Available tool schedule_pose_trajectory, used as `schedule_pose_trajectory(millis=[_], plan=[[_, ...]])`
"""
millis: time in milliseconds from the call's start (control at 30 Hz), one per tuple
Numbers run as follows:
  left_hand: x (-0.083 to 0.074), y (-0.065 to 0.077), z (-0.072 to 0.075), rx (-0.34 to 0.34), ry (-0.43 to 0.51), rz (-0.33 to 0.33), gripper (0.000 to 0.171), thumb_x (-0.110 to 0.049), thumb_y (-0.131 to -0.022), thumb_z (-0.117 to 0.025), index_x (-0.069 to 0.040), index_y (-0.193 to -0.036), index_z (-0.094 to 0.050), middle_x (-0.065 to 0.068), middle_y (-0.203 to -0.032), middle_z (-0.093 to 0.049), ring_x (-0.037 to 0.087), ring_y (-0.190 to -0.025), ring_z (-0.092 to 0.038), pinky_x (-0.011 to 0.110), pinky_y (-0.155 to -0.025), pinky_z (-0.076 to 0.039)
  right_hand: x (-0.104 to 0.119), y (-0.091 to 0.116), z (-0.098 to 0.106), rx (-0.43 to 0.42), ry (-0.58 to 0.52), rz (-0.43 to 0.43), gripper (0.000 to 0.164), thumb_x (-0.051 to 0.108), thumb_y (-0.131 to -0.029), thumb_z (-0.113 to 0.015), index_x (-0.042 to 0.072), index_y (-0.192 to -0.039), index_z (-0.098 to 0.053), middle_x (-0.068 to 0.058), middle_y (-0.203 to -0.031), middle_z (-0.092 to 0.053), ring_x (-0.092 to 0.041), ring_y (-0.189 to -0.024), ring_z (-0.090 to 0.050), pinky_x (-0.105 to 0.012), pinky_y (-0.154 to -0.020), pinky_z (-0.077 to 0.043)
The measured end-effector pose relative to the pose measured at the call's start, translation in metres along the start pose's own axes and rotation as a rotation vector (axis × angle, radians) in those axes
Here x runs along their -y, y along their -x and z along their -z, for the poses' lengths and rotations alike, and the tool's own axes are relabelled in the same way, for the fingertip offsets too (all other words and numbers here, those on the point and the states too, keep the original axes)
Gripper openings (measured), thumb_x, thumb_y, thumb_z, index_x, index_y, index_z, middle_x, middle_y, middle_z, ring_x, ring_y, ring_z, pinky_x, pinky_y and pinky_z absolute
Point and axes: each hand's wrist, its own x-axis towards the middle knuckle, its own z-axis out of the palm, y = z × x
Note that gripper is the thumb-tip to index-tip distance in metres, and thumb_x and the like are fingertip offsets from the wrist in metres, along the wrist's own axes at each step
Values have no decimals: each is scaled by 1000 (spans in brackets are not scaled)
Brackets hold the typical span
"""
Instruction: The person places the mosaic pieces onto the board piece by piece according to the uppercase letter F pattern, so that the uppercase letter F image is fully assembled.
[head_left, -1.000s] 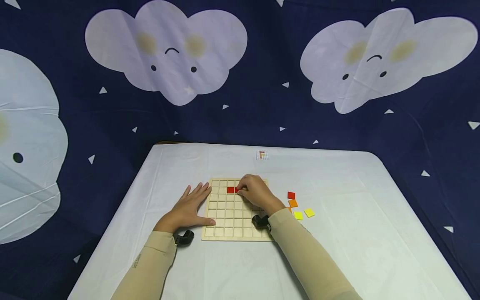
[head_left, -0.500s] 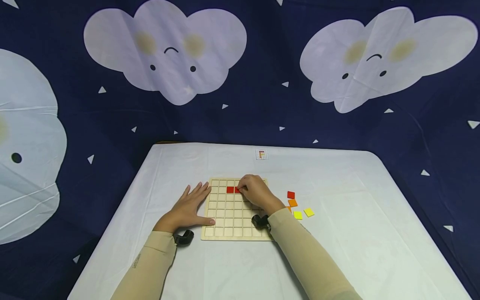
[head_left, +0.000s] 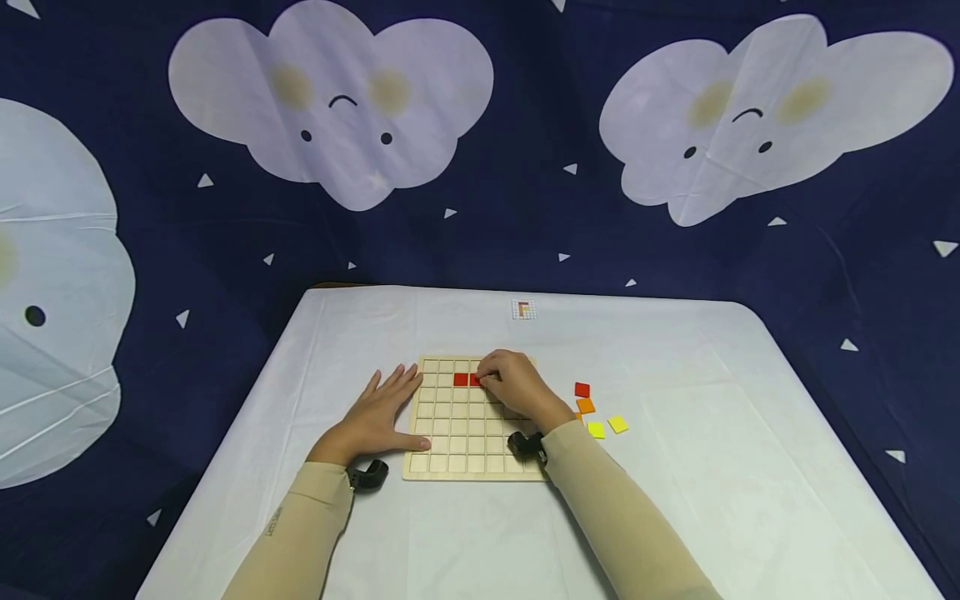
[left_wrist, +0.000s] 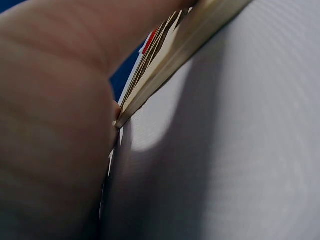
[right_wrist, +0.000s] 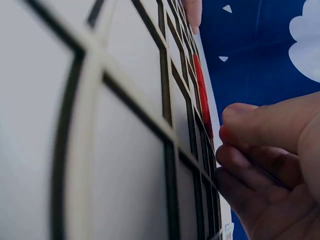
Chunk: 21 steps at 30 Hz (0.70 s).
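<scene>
A wooden grid board [head_left: 459, 454] lies flat on the white table. Two red square tiles [head_left: 461, 380] sit side by side in its second row from the back, and the right one is partly covered by my right hand [head_left: 519, 385]. That hand's fingertips are bent together right at the tile's edge. In the right wrist view the red tiles [right_wrist: 203, 95] lie down in the grid, with thumb and fingers [right_wrist: 240, 112] just beside them and nothing visible between. My left hand [head_left: 375, 417] is spread along the board's left edge, its thumb across the near-left border.
Right of the board lie loose tiles: a red one [head_left: 582, 390], orange ones [head_left: 586, 406] and yellow ones [head_left: 618, 425]. A small printed grid card [head_left: 524, 310] is at the table's back. Behind hangs a dark blue cloth with clouds [head_left: 540, 225].
My right hand has shifted slightly to the right, uncovering a little more of the second red tile. The left hand has stayed in place.
</scene>
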Motion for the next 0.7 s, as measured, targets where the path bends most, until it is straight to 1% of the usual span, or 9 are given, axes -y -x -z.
schedule_pose_trajectory(millis=[100,200,300,400,467,533,700], plan=[[1,1,0,3,-3,2,128,-77,-73,-80,-3,-165,-31,10,-173,-19,30,-159,-9,52,-127,3,-4,5,4,-31,-43,6,12,7,-100,-74,7,-108,-82,-1,-116,-72,-22,-113,-67,-37,-99,-55],[2,0,0,5,-6,1,128,-77,-73,-80,-3,-165,-30,10,-174,-18,30,-159,-8,51,-126,4,-9,11,10,-71,-111,-7,12,7,-101,-73,5,-110,-81,-1,-119,-71,-22,-114,-66,-36,-99,-56],[2,0,0,4,-5,0,128,-77,-73,-80,-4,-166,-30,10,-174,-17,29,-160,-8,51,-126,5,-14,19,21,-129,-184,-32,14,5,-101,-73,2,-112,-80,-2,-120,-70,-23,-117,-65,-37,-99,-56],[2,0,-1,0,-3,0,128,-77,-73,-80,-4,-166,-30,10,-174,-17,30,-159,-8,51,-126,5,-19,26,31,-195,-226,-44,13,4,-100,-73,0,-111,-80,-3,-119,-71,-26,-119,-65,-41,-102,-55],[3,0,-1,-2,-1,-3,128,-77,-73,-80,-4,-166,-30,10,-174,-18,30,-159,-9,51,-126,5,-23,30,36,-234,-234,-42,13,2,-99,-73,-1,-110,-80,-5,-118,-72,-28,-118,-65,-44,-104,-54],[4,0,-1,-4,-4,-7,128,-77,-73,-80,-4,-166,-31,10,-174,-18,30,-159,-9,52,-126,4,-25,34,39,-256,-232,-53,12,2,-99,-73,-2,-109,-80,-6,-116,-73,-28,-116,-66,-43,-105,-53],[3,-1,-3,-2,-4,-6,128,-78,-73,-80,-4,-166,-31,10,-174,-18,30,-159,-9,52,-126,4,-32,42,45,-258,-208,-108,12,2,-99,-74,-2,-109,-80,-6,-115,-73,-28,-116,-66,-40,-105,-53]])
